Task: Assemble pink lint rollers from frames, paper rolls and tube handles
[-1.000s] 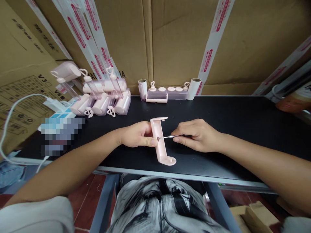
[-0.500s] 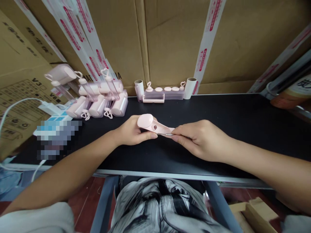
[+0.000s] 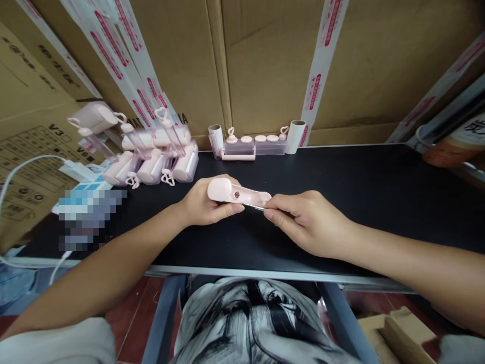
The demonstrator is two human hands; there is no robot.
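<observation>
a pale pink plastic bracket with a rounded end is in the left hand, above the near middle of a long black tabletop with a pale edge. the left thumb lies along the bracket's near side and the other fingers curl behind it, partly hidden, closed around it. the rounded end points left, and a small dark reddish spot shows beside it on the inner face.

the right hand pinches a thin silver metal tool narrowly between thumb and forefinger. the tool's shaft runs leftward along the bracket's near edge, toward the left thumb; whether its tip touches the plastic, i cannot tell. the right fingertips sit at the bracket's right end.

at the back left, a cluster of pale pink and clear plastic rollers with heart-shaped loops stands near a white and blue power strip. at the back middle, a white cardboard tube stands upright at the right end of a row of pink-capped translucent cases, before brown cardboard boxes.
</observation>
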